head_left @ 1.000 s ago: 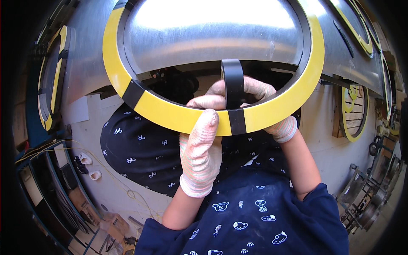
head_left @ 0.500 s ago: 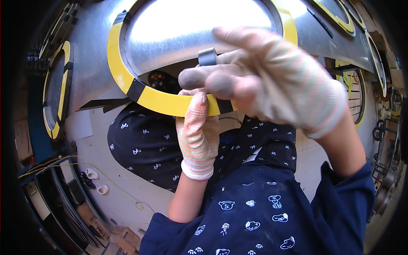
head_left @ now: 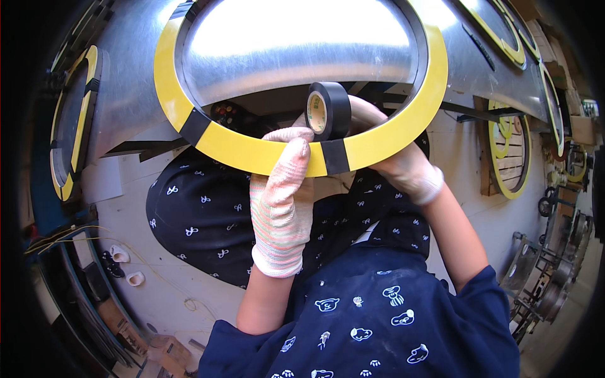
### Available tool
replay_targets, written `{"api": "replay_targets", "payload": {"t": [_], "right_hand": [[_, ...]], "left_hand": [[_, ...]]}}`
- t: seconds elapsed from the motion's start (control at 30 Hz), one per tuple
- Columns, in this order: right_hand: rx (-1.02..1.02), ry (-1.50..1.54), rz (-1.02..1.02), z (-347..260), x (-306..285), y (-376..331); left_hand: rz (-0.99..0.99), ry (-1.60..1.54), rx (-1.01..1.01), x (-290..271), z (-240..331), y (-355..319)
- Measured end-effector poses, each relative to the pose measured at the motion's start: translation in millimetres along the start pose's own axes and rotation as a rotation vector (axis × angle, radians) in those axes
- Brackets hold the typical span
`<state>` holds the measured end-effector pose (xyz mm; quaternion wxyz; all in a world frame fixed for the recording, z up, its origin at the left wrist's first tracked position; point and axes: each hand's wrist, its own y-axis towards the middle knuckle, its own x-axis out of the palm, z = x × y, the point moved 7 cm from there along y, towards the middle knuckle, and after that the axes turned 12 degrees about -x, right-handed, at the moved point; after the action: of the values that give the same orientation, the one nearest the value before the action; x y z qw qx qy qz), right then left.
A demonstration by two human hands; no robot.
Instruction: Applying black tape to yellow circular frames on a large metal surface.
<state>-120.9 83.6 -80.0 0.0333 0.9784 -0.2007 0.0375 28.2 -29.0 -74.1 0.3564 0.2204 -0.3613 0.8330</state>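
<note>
Hiding behind yellow ring (head_left: 252, 151): right hand (head_left: 403, 167).

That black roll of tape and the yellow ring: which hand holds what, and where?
The right hand holds the black tape roll from behind the big yellow ring. The left hand grips the ring's lower rim beside a black taped band.

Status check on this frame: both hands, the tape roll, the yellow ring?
Left hand gloved, gripping yellow ring beside a black band. Right hand behind ring, holding black tape roll upright at the band. Nothing blocking.

Tape roll (head_left: 328, 111) behind ring (head_left: 252, 151)
</note>
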Motion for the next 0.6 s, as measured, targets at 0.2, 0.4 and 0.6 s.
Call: {"api": "replay_targets", "payload": {"t": [0.2, 0.4, 0.6], "right_hand": [[0.557, 0.960, 0.308, -68.9, 12.4, -51.3], [0.883, 1.588, 0.064, -116.3, 66.1, -4.8], [0.642, 0.235, -0.084, -9.8, 64.5, -50.5]], "left_hand": [[-0.145, -0.100, -0.022, 11.1, -5.0, 5.6], [-0.084, -0.094, 0.083, 9.7, 4.3, 6.8], [-0.008, 0.158, 0.156, 0.5, 11.4, 6.5]]}}
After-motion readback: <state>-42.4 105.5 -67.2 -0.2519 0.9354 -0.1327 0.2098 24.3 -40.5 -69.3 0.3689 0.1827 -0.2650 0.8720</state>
